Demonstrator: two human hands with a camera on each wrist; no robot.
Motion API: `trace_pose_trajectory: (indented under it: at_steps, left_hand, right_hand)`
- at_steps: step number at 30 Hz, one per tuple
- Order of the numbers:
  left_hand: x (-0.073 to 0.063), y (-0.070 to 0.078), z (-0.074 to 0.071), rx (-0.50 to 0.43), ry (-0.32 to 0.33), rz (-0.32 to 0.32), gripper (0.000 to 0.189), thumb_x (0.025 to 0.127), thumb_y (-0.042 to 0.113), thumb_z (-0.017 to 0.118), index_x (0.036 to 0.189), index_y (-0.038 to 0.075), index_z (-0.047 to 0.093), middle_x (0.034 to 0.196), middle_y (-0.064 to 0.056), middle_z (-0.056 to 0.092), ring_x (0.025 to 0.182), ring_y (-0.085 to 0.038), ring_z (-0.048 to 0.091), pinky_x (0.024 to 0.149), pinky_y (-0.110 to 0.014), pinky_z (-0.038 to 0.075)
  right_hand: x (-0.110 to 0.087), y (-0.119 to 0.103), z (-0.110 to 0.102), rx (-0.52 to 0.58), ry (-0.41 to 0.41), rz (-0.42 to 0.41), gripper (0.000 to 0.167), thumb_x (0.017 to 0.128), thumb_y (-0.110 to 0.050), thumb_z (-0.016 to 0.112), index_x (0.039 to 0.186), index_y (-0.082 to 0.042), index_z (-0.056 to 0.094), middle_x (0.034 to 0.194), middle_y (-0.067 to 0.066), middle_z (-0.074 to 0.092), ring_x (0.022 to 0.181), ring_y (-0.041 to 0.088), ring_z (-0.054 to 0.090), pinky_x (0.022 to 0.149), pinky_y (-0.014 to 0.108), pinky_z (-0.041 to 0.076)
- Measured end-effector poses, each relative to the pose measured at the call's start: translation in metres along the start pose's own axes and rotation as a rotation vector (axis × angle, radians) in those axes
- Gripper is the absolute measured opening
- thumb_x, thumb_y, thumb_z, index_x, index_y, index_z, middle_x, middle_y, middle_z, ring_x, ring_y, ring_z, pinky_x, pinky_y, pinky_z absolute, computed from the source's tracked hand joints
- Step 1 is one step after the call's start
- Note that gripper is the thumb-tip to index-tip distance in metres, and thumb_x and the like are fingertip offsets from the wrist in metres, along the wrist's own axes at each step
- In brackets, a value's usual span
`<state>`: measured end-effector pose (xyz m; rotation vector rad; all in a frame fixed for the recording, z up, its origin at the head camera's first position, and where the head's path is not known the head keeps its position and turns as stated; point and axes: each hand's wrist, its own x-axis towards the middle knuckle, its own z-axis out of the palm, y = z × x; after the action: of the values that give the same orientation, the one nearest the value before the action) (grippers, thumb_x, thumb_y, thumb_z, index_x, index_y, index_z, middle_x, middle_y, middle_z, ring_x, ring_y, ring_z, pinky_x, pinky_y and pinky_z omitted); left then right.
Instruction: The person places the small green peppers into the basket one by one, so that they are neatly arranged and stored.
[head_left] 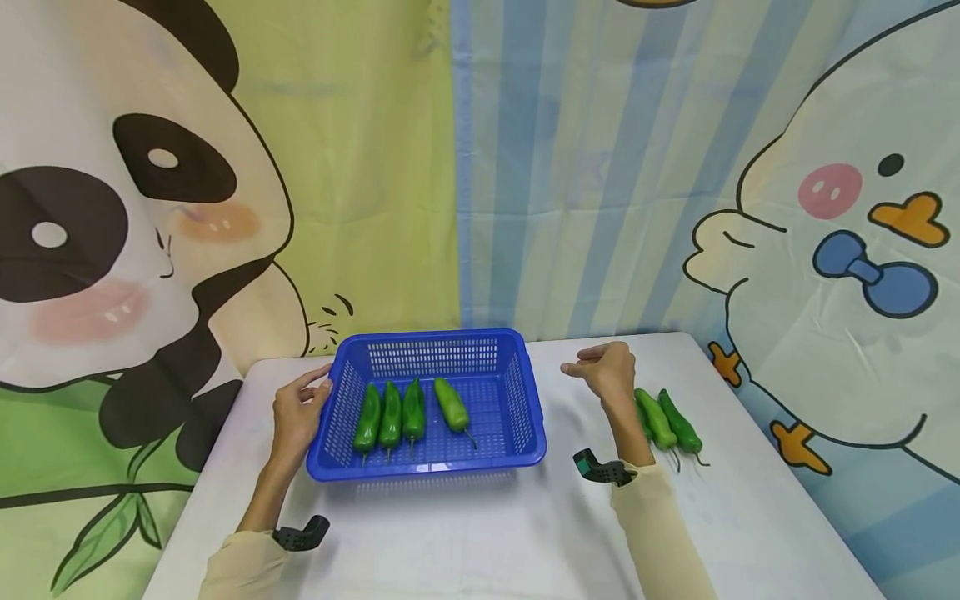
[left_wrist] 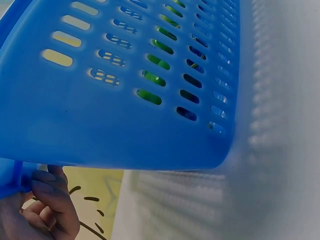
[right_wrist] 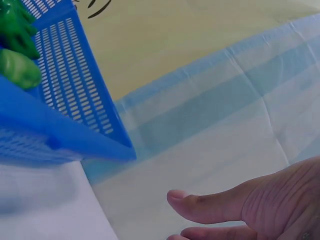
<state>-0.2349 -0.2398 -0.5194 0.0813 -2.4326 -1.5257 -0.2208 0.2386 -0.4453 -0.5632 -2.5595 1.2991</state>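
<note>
A blue plastic basket (head_left: 427, 467) with slotted walls stands on the white table. Several green peppers (head_left: 390, 417) lie in it, most of them side by side at its left; a lighter green pepper (head_left: 452, 406) lies a little apart near the middle. At the basket's left rim, my left hand (head_left: 297, 421) grips the edge; the left wrist view shows its fingers (left_wrist: 55, 202) curled by the rim. My right hand (head_left: 609, 372) is in the air right of the basket, thumb and fingers extended, holding nothing. Beyond its wrist lie loose green peppers (head_left: 678, 425), partly hidden by the forearm.
The white table (head_left: 465, 542) reaches back to a hanging cloth backdrop (head_left: 525, 208) with a printed panda and a white bird. A dark device is strapped to each wrist, such as the right wrist camera (head_left: 597, 468).
</note>
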Motion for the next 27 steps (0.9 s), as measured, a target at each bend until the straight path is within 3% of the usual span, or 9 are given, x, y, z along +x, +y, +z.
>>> trace_pose_trajectory:
  at_steps: [15,27]
  left_hand:
    - [0.000,-0.001,0.000,0.002,0.001,-0.006,0.040,0.111,0.017,0.065,0.148,0.003,0.067,0.104,-0.033,0.079,0.063,0.003,0.066,0.056,-0.018,0.055]
    - [0.001,-0.001,0.001,-0.001,0.005,-0.006,0.040,0.111,0.018,0.066,0.148,0.004,0.067,0.106,-0.033,0.079,0.064,0.003,0.066,0.056,-0.018,0.056]
  right_hand:
    - [0.007,0.029,-0.004,-0.056,0.083,0.077,0.043,0.086,-0.013,0.093,0.121,0.008,0.079,0.117,0.030,0.078,0.114,0.045,0.069,0.097,0.056,0.059]
    - [0.009,0.054,-0.004,-0.108,0.190,0.031,0.044,0.082,-0.002,0.092,0.119,0.014,0.076,0.116,0.034,0.076,0.110,0.051,0.069,0.099,0.062,0.055]
